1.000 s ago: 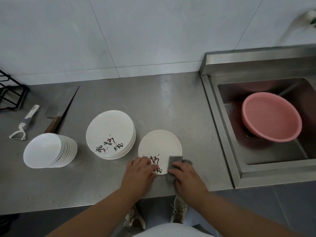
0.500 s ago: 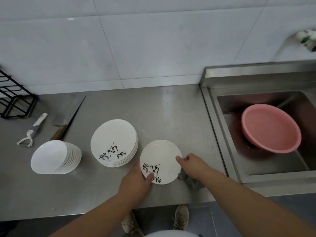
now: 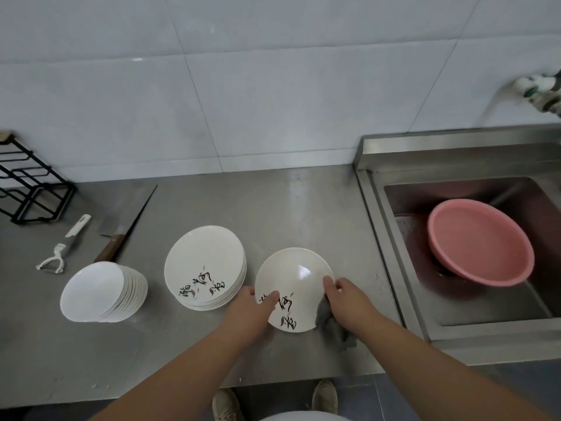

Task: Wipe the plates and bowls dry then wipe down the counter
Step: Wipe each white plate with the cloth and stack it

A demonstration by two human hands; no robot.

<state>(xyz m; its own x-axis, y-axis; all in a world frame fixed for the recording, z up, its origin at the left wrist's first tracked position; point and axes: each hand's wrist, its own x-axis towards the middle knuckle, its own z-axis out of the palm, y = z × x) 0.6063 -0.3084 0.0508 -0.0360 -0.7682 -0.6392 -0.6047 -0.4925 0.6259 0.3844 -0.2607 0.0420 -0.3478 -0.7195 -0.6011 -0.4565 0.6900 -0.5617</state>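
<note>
Currently the left hand (image 3: 252, 311) pinches the left rim of the plate (image 3: 294, 278), thumb laid on its printed face and fingers behind the edge. The right hand (image 3: 349, 299) grips the right rim, thumb on top. A grey cloth (image 3: 332, 329) is bunched under its palm, against the plate's lower right edge. I cannot tell whether the plate is clear of the counter (image 3: 273, 208).

The plate sits at lower centre of the frame. Just left of it is a stack of plates (image 3: 206, 262), and further left a leaning stack of bowls (image 3: 94, 290). Above those lie a knife (image 3: 127, 229) and a peeler (image 3: 65, 247), and a black wire rack (image 3: 30, 189) stands at the left edge. At right, the sink (image 3: 382, 226) holds a tilted pink basin (image 3: 479, 241).
</note>
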